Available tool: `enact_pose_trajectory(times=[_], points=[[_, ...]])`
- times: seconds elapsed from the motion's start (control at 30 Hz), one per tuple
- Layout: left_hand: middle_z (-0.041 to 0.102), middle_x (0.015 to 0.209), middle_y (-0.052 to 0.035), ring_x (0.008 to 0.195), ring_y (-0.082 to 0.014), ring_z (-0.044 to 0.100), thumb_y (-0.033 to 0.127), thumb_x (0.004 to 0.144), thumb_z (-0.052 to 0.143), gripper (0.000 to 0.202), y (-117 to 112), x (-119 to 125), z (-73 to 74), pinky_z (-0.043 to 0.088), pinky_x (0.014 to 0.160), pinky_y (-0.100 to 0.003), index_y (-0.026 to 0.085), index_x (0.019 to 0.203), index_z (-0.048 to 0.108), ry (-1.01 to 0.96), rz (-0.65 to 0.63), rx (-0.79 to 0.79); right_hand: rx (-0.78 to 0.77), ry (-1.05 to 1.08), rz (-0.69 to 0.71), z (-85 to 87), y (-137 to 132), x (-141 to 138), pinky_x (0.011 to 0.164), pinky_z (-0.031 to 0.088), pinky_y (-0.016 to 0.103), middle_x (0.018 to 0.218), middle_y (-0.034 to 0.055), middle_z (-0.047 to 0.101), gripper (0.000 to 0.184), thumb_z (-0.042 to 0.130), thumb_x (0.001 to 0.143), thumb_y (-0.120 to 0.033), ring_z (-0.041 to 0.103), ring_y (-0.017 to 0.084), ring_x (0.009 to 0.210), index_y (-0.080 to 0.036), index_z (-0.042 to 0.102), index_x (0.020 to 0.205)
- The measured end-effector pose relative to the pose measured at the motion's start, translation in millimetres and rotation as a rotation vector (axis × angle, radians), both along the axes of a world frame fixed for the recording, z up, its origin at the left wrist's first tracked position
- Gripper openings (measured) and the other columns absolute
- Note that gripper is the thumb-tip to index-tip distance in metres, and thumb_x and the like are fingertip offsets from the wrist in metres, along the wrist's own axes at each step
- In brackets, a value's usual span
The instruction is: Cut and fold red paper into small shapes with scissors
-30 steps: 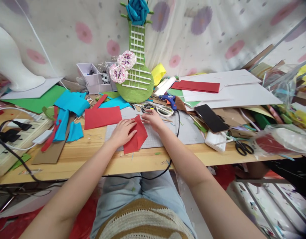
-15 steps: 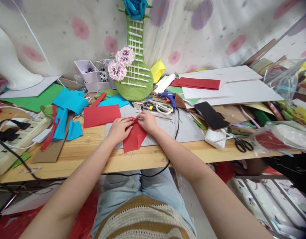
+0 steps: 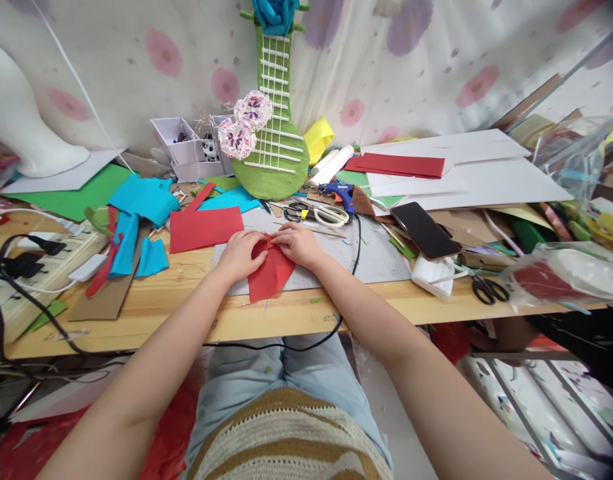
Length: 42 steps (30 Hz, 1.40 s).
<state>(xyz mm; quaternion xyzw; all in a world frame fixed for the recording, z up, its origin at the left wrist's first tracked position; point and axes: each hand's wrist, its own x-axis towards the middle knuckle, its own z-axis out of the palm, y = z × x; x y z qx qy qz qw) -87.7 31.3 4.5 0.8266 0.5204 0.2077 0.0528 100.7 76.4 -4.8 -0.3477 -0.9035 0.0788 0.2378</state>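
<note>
A folded piece of red paper (image 3: pixel 270 275) lies on the grey cutting mat (image 3: pixel 381 263) near the table's front edge. My left hand (image 3: pixel 242 255) grips its upper left part with curled fingers. On the upper right part, my right hand (image 3: pixel 297 244) pinches the same paper, so both hands meet at its top edge. My fingers hide the exact fold there. Left of my hands rests a flat red sheet (image 3: pixel 206 229). Just beyond them are white-handled scissors (image 3: pixel 331 215) and a blue glue gun (image 3: pixel 342 195).
A green guitar-shaped craft (image 3: pixel 274 167) with paper flowers stands at the back. Blue crepe strips (image 3: pixel 144 200) and a power strip (image 3: pixel 46 273) are on the left. To the right are a phone (image 3: pixel 424 231), black scissors (image 3: pixel 489 290) and white boards (image 3: pixel 506 183). A black cord (image 3: pixel 357 247) crosses the front edge.
Both hands stay on the red paper, and its lower part has shifted in shape slightly. My left fingers are more curled with the thumb apart. The whole view has moved a little.
</note>
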Motion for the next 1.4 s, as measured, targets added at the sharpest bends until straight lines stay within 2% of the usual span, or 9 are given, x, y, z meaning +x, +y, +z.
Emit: enact_pose_trajectory(times=[0.33,0.63,0.83,0.93,1.03,1.3,1.4], points=[[0.061,0.116,-0.0103,0.113,-0.0243,0.051,0.028,0.078,0.052,0.033,1.8,-0.5,0.2,0.037,0.101,-0.039,0.016,0.108,0.058,-0.011,-0.006,-0.002,-0.006,-0.103,0.004,7.3,-4.8,2.5,0.088,0.045,0.029,0.108,0.0015,0.068,0.031,0.050,0.083,-0.011,0.057,0.018,0.103,-0.022,0.072,0.102],[0.060,0.121,-0.0080,0.119,-0.0246,0.046,0.027,0.081,0.048,0.035,1.4,-2.6,-3.2,0.031,0.107,-0.042,0.017,0.113,0.059,0.046,-0.061,0.037,-0.008,-0.118,0.031,5.7,-2.7,3.7,0.090,0.044,0.029,0.108,0.0027,0.068,0.032,0.049,0.083,-0.011,0.057,0.018,0.104,-0.020,0.071,0.104],[0.055,0.122,-0.0109,0.117,-0.0267,0.044,0.030,0.081,0.049,0.036,0.2,0.1,-0.9,0.037,0.102,-0.042,0.017,0.112,0.061,0.058,0.004,0.053,-0.034,-0.115,0.055,7.8,-3.9,5.1,0.094,0.042,0.030,0.111,0.0040,0.067,0.032,0.050,0.081,-0.011,0.055,0.018,0.107,-0.019,0.071,0.104],[0.052,0.131,-0.0089,0.123,-0.0269,0.040,0.029,0.082,0.046,0.036,-0.9,2.6,3.5,0.033,0.106,-0.043,0.018,0.113,0.061,0.086,-0.033,0.048,-0.043,-0.119,0.067,10.6,-4.8,5.6,0.094,0.043,0.030,0.110,0.0046,0.067,0.034,0.049,0.081,-0.009,0.055,0.018,0.107,-0.018,0.071,0.105],[0.056,0.128,-0.0072,0.128,-0.0257,0.037,0.027,0.083,0.044,0.038,-0.6,3.4,5.6,0.025,0.111,-0.045,0.019,0.117,0.058,0.132,-0.063,0.010,-0.042,-0.121,0.076,12.7,-5.3,5.9,0.094,0.043,0.030,0.110,0.0037,0.068,0.035,0.048,0.080,-0.008,0.056,0.018,0.106,-0.018,0.071,0.105],[0.055,0.130,-0.0114,0.133,-0.0242,0.034,0.027,0.087,0.036,0.045,-2.5,2.8,6.1,0.016,0.115,-0.045,0.012,0.126,0.051,0.197,-0.043,-0.029,-0.057,-0.147,0.114,13.8,-5.8,8.6,0.098,0.042,0.031,0.115,0.0048,0.066,0.039,0.050,0.077,-0.009,0.054,0.020,0.111,-0.014,0.068,0.111],[0.053,0.133,-0.0103,0.133,-0.0240,0.034,0.031,0.090,0.032,0.046,-4.4,2.9,5.7,0.014,0.115,-0.045,0.012,0.129,0.050,0.206,-0.031,-0.041,-0.071,-0.180,0.126,16.1,-8.0,10.6,0.101,0.040,0.032,0.119,0.0063,0.063,0.042,0.049,0.077,-0.009,0.052,0.020,0.117,-0.012,0.064,0.117]])
